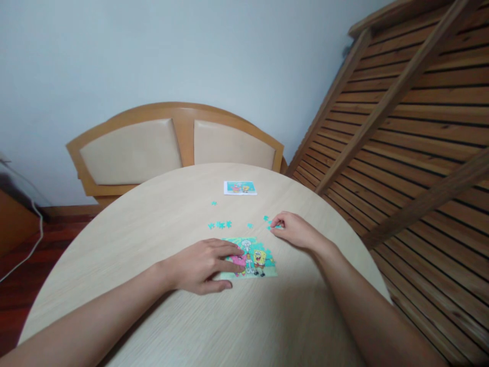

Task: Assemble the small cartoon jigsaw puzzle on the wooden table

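A partly joined cartoon jigsaw puzzle point(250, 260) lies flat on the table. Its upper right corner has a stepped, uneven edge. My left hand point(206, 265) rests with fingers spread over the puzzle's left side and hides part of it. Beyond the puzzle's upper right, my right hand point(292, 228) has its fingers curled and pinched at a small teal jigsaw piece point(269, 228). Another loose piece point(266, 218) lies just past those fingertips. Several teal pieces point(220, 225) form a row above the left hand, and a single piece point(250, 226) lies between the hands.
The round wooden table point(153, 214) carries a reference picture card point(240, 188) near its far edge, with one stray piece point(214, 203) in front of it. Behind stands a padded headboard point(183, 137) against the wall. A slatted wooden frame point(401, 127) leans at the right.
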A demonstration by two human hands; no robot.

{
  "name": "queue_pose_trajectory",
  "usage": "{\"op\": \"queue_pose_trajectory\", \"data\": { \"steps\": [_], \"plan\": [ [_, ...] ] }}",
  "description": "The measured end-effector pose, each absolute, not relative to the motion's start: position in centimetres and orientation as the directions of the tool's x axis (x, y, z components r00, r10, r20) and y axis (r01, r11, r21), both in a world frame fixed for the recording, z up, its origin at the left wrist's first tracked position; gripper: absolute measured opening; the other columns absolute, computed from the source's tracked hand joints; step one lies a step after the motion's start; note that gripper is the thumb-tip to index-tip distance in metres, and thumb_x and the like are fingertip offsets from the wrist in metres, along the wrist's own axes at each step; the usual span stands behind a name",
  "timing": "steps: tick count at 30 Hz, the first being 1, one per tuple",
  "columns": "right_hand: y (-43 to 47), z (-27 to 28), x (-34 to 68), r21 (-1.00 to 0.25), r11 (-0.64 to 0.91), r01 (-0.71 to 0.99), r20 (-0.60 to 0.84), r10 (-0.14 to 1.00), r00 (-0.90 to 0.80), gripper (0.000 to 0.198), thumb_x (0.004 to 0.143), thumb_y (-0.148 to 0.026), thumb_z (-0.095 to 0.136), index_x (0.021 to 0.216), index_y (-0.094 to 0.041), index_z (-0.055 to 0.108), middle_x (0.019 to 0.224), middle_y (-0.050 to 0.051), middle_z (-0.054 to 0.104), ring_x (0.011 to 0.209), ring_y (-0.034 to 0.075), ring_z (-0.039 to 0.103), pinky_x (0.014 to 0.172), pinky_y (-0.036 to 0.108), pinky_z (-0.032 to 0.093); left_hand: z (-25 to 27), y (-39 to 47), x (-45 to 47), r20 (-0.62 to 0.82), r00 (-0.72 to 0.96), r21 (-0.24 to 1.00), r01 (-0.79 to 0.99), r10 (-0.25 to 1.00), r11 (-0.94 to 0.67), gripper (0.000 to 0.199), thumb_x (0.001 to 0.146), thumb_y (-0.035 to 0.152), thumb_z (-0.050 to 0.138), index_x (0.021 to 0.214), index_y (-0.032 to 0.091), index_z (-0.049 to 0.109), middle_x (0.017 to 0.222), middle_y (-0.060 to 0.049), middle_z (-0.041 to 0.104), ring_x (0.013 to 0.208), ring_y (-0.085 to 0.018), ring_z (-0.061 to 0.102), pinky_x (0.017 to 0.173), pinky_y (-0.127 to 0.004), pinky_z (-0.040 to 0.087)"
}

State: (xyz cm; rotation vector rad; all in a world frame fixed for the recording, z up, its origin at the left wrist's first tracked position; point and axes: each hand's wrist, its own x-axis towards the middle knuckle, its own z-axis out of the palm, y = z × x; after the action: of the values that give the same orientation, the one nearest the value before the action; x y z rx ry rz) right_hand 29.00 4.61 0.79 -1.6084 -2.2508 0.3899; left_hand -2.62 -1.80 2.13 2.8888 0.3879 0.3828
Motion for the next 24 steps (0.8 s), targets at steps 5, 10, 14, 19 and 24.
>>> {"op": "queue_pose_trajectory", "data": {
  "steps": [5,10,14,19,24],
  "plan": [
    [4.7,0.4,28.0,-0.366,0.331,0.87,0.233,0.937,-0.259,0.018,0.083,-0.029,0.067,0.098,-0.019,0.072,0.102,0.008,0.072,0.095,0.023,0.065,0.085,0.032,0.048,2.1,-1.5,-3.2,0.236,0.925,0.207,0.25,0.296,-0.946,0.038,0.096,0.041,0.057,0.13,0.024,0.061,0.137,-0.012,0.061,0.125,-0.029,0.058,0.108,-0.047,0.047],
    [4.6,-0.1,26.9,-0.301,0.366,0.881,0.287,0.915,-0.283,0.026,0.091,-0.037,0.062,0.107,-0.018,0.071,0.112,0.011,0.07,0.106,0.026,0.061,0.096,0.039,0.045,2.1,-1.6,-3.2,0.215,0.927,0.197,0.268,0.309,-0.943,0.038,0.096,0.04,0.056,0.131,0.024,0.06,0.138,-0.012,0.06,0.127,-0.029,0.057,0.109,-0.046,0.046],
    [4.6,-0.2,26.7,-0.32,0.43,0.844,0.287,0.893,-0.346,0.021,0.091,-0.035,0.064,0.106,-0.022,0.072,0.112,0.008,0.07,0.106,0.025,0.06,0.096,0.039,0.044,1.8,-1.2,-3.4,0.238,0.917,0.203,0.274,0.319,-0.94,0.038,0.095,0.038,0.058,0.131,0.025,0.06,0.139,-0.011,0.059,0.126,-0.029,0.058,0.109,-0.047,0.046],
    [4.4,0.0,27.1,-0.357,0.496,0.792,0.272,0.866,-0.42,0.012,0.088,-0.03,0.067,0.095,-0.024,0.074,0.106,0.006,0.072,0.102,0.025,0.061,0.094,0.039,0.044,1.3,-0.6,-3.8,0.249,0.908,0.208,0.29,0.337,-0.934,0.04,0.096,0.036,0.057,0.134,0.025,0.059,0.139,-0.011,0.06,0.127,-0.028,0.058,0.109,-0.046,0.046],
    [4.2,0.6,28.0,-0.396,0.56,0.728,0.218,0.827,-0.518,0.009,0.087,-0.025,0.067,0.093,-0.024,0.074,0.1,0.004,0.072,0.098,0.022,0.063,0.093,0.037,0.044,1.4,-0.5,-3.9,0.245,0.903,0.209,0.306,0.352,-0.929,0.04,0.096,0.037,0.056,0.134,0.023,0.059,0.139,-0.012,0.06,0.127,-0.028,0.058,0.109,-0.045,0.047]
  ]
}}
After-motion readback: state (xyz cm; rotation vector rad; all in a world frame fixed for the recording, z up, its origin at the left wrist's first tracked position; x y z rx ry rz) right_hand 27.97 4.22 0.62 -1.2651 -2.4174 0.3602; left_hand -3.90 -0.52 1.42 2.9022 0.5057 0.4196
